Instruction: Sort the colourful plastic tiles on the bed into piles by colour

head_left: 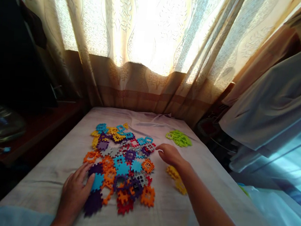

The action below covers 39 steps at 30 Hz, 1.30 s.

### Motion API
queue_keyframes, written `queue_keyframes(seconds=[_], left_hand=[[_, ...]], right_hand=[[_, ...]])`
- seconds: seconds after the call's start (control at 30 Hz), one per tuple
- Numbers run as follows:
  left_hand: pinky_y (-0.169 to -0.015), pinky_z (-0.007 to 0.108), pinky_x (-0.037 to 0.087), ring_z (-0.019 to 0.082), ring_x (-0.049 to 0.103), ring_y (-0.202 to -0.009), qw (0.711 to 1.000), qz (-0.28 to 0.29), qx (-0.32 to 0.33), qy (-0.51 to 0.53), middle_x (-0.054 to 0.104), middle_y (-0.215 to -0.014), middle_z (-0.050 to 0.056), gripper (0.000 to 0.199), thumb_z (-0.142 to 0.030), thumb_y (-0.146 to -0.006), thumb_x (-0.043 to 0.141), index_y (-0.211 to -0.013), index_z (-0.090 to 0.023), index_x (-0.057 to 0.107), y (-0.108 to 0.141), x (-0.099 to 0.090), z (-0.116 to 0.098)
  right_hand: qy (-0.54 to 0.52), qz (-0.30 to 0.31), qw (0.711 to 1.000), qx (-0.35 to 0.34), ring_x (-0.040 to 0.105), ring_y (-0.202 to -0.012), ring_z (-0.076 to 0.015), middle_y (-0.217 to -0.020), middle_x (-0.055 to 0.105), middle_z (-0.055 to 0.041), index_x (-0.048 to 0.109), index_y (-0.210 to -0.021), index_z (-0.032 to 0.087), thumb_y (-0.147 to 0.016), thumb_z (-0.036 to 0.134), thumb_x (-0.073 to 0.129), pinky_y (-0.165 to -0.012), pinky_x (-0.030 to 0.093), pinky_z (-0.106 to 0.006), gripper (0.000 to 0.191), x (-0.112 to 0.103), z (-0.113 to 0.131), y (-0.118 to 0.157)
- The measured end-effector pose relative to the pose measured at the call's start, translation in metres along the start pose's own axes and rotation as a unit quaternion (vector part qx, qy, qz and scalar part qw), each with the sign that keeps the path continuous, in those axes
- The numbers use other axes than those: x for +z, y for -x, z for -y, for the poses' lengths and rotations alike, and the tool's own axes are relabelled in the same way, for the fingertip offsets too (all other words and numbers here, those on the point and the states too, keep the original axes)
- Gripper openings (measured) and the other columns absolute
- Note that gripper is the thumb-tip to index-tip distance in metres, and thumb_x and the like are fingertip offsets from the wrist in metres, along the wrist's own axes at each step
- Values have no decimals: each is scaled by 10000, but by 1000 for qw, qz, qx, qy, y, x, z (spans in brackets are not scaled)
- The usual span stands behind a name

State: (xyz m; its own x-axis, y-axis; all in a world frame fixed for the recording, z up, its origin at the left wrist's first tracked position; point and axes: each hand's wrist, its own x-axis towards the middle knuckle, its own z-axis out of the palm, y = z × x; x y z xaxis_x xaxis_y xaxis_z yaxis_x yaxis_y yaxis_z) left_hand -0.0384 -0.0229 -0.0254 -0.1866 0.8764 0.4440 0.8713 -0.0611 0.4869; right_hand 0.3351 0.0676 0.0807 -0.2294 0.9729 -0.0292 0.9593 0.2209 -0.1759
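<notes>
A loose heap of interlocking plastic tiles (123, 167) in orange, blue, purple, red, grey and yellow covers the middle of the cloth. My left hand (76, 185) rests at the heap's near left edge, fingers stretched and thumb apart, beside a blue tile (97, 182) and a dark purple tile (93, 203). At the heap's right edge is my right hand (170, 154), its fingers extended and thumb apart, close to a red and grey tile (150, 147). Nothing shows in its grasp. Yellow tiles (176, 180) lie partly behind my right forearm.
A separate green tile pile (179, 138) sits at the far right of the white-sheeted surface (65, 154). Curtains (142, 84) hang behind it. A dark cabinet top (57, 119) holds a clear container (0, 128) at left; clothes (270, 95) hang at right.
</notes>
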Motion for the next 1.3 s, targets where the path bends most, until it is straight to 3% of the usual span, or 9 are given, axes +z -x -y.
queue_keyframes(seconds=[0.13, 0.27, 0.53, 0.77, 0.97, 1.1, 1.23, 1.3], left_hand=[[-1004, 445, 457, 259, 616, -1131, 1000, -14, 0, 2, 664, -1243, 84, 463, -492, -862, 392, -1144, -236, 655, 3, 0, -2], [-1005, 487, 456, 264, 620, -1127, 1000, -22, -2, 9, 667, -1240, 82, 441, -473, -875, 399, -1148, -243, 658, 6, 1, -3], [-982, 449, 504, 242, 623, -1133, 997, -64, -1, 47, 675, -1221, 85, 420, -455, -911, 411, -1173, -232, 652, 9, 4, 3], [-959, 407, 533, 227, 629, -1129, 996, -72, -21, 57, 669, -1233, 88, 402, -427, -916, 437, -1200, -236, 648, 14, 7, 4], [-959, 420, 532, 234, 628, -1133, 996, -74, -15, 51, 668, -1236, 87, 389, -432, -907, 459, -1189, -244, 651, 14, 7, 4], [-959, 431, 530, 240, 632, -1121, 996, -80, -11, 40, 672, -1220, 92, 388, -435, -902, 460, -1169, -234, 657, 13, 9, 4], [-958, 444, 528, 244, 633, -1116, 995, -96, -7, 36, 675, -1208, 106, 388, -425, -906, 445, -1157, -213, 651, 12, 10, 2], [-961, 445, 524, 244, 633, -1113, 995, -97, -7, 35, 675, -1208, 106, 387, -423, -903, 447, -1159, -215, 650, 12, 9, 0]], right_hand=[[-16, -16, 992, -126, 591, -1146, -201, -1257, 652, -54, 666, -1211, 253, -882, 240, 517, -986, 430, -296, 362, 16, 71, -49], [-15, -33, 990, -136, 537, -1220, -205, -1342, 587, -56, 592, -1307, 251, -902, 318, 515, -1030, 400, -305, 418, 25, 124, -104], [-12, -6, 993, -116, 411, -1339, -273, -1448, 485, -74, 508, -1381, 307, -898, 501, 499, -1083, 332, -481, 521, 42, 176, -195], [-31, 51, 992, -115, 461, -1290, -361, -1371, 555, -134, 516, -1379, 263, -825, 644, 514, -1058, 298, -621, 672, 65, 217, -215], [-57, 65, 988, -126, 532, -1221, -320, -1317, 601, -89, 556, -1331, 295, -764, 568, 623, -1012, 398, -479, 632, 63, 206, -192], [-73, 135, 971, -184, 622, -1088, -239, -1188, 683, -19, 651, -1220, 318, -713, 504, 696, -906, 468, -305, 542, 41, 172, -163], [-101, 220, 940, -239, 638, -1044, -216, -1131, 709, -21, 716, -1119, 259, -725, 471, 704, -872, 475, -258, 448, 13, 138, -138], [-112, 216, 941, -235, 662, -977, -196, -1053, 734, -15, 744, -1042, 240, -779, 448, 662, -835, 488, -241, 345, 5, 135, -135]])
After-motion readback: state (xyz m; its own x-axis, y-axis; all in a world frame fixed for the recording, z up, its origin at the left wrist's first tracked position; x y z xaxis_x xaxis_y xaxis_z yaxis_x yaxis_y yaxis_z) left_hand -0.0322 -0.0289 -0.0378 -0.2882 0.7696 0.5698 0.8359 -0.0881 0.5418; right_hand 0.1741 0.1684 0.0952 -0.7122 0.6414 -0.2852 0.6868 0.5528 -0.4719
